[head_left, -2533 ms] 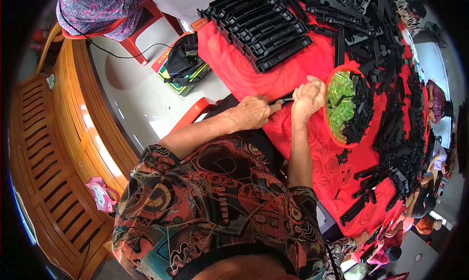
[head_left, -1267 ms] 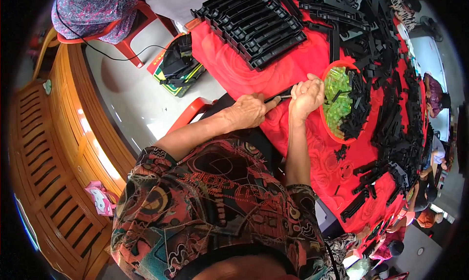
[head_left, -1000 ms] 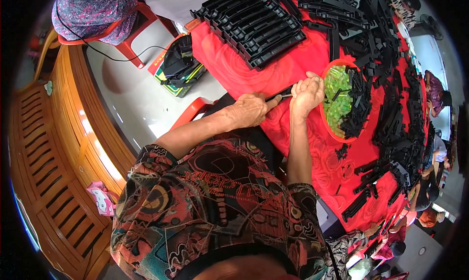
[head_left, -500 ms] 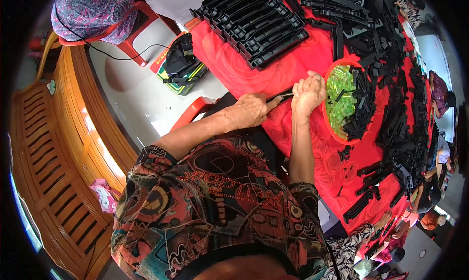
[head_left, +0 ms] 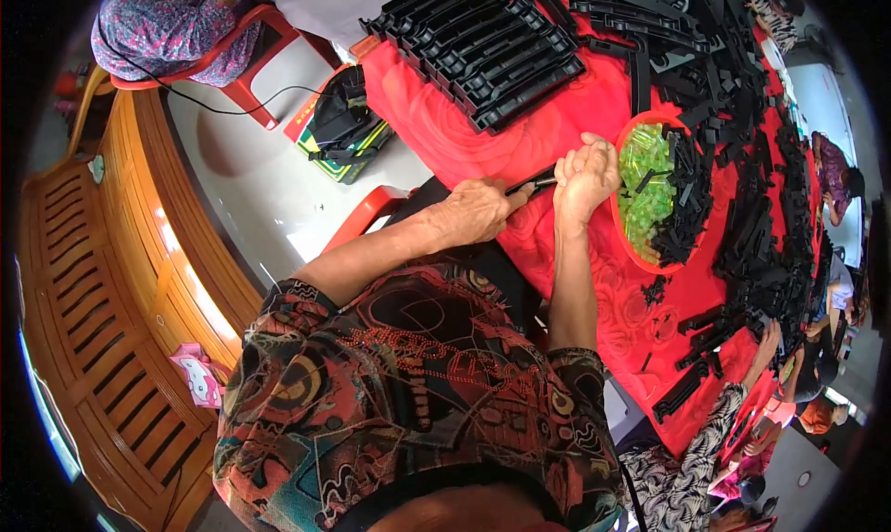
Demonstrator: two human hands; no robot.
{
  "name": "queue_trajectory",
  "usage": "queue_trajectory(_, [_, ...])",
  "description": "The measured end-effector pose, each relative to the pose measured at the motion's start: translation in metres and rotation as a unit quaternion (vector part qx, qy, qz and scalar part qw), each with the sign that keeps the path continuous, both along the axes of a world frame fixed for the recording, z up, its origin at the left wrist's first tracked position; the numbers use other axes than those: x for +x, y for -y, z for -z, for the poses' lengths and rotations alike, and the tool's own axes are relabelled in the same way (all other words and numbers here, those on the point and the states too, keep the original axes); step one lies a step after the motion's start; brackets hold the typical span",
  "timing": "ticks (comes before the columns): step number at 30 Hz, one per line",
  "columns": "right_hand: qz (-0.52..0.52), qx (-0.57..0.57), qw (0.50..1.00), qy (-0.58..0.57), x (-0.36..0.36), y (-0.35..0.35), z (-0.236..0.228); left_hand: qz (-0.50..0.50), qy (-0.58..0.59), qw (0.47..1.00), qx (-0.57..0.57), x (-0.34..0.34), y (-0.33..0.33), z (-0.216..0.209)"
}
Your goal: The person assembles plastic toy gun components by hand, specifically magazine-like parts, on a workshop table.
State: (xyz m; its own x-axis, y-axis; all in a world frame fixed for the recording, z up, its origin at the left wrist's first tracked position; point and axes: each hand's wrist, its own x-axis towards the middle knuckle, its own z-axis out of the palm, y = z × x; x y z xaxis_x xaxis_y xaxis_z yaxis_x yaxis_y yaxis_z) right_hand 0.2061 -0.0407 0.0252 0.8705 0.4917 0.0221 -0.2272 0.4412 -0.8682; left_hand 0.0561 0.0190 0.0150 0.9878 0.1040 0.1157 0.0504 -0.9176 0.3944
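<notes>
My left hand (head_left: 481, 209) and my right hand (head_left: 585, 172) both grip one long black plastic strip (head_left: 535, 179) above the red tablecloth (head_left: 557, 115). The strip runs between the two fists, with only its middle showing. Just right of my right hand sits a red tray (head_left: 620, 226) filled with small green plastic pieces (head_left: 642, 187) and black parts (head_left: 689, 203). My forearms come up from my patterned blouse at the bottom.
A stack of long black ribbed trays (head_left: 483, 40) lies at the table's far left. Piles of black plastic parts (head_left: 761, 161) cover the right side. Another person's hand (head_left: 768, 335) reaches in at lower right. A red stool (head_left: 364, 218), a bag (head_left: 343, 124) and a seated person (head_left: 167, 22) are on the left.
Both hands stay closed on the black strip at the same spot beside the red tray. Only the camera view has shifted slightly.
</notes>
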Motion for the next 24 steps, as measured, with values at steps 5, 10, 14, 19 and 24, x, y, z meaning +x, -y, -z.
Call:
queue_trajectory(5, [-0.003, -0.004, 1.000, 0.011, -0.001, -0.002, 0.003, 0.001, 0.012, 1.000, 0.003, 0.001, -0.001, 0.004])
queue_trajectory(10, [-0.009, -0.046, 0.999, -0.001, 0.000, -0.008, 0.001, 0.003, -0.003, 1.000, -0.028, 0.002, -0.003, 0.004])
queue_trajectory(14, [-0.015, -0.067, 0.997, -0.020, 0.004, -0.012, 0.003, 0.006, -0.029, 0.999, -0.031, 0.003, -0.004, 0.001])
queue_trajectory(19, [-0.002, -0.079, 0.996, -0.037, 0.004, -0.013, 0.004, 0.016, -0.033, 0.999, 0.000, 0.003, -0.004, -0.002])
queue_trajectory(24, [0.008, -0.100, 0.995, -0.021, 0.002, -0.015, 0.004, 0.028, -0.012, 0.999, 0.025, 0.005, -0.003, 0.002])
